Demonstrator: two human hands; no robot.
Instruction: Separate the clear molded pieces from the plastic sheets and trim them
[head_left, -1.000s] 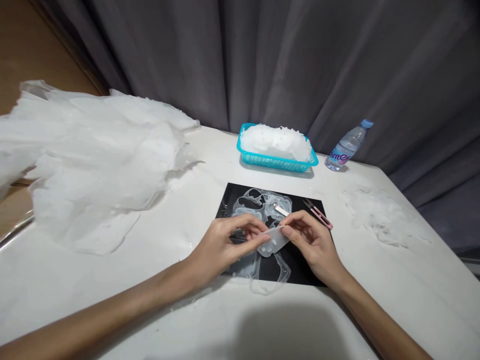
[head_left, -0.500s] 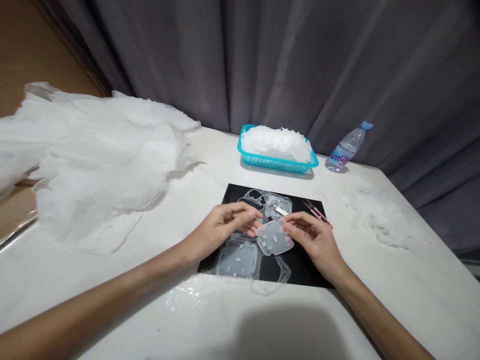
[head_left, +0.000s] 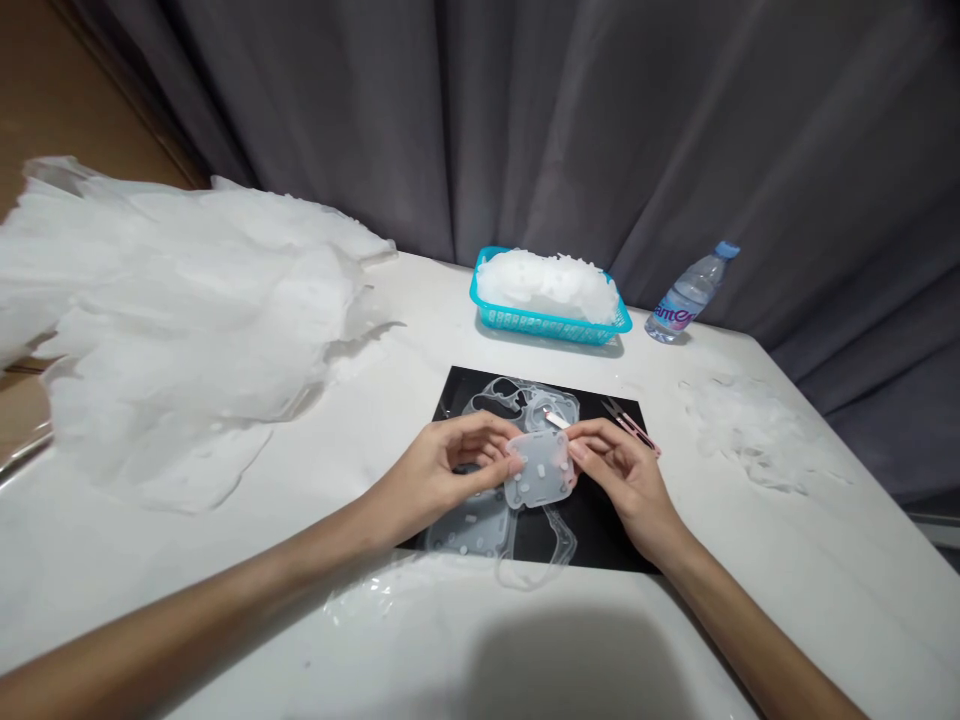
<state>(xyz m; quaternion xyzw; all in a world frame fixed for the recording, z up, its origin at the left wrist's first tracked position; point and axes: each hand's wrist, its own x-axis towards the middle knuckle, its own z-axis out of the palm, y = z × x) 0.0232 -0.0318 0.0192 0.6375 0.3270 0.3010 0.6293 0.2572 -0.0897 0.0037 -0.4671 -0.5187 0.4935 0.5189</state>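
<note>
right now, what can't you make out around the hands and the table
Head view: far side of the plate, facing away.
Head view: near end of the white tool, behind the right hand.
Head view: part of the mat, behind the left hand.
Head view: floor of the basket, under white pieces.
Head view: pile, cut off by left edge.

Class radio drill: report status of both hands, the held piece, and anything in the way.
Left hand and right hand: pinching opposite edges. Translucent piece: held over black mat. Close by right hand: white tool, grip unclear; pink-handled snips.
</note>
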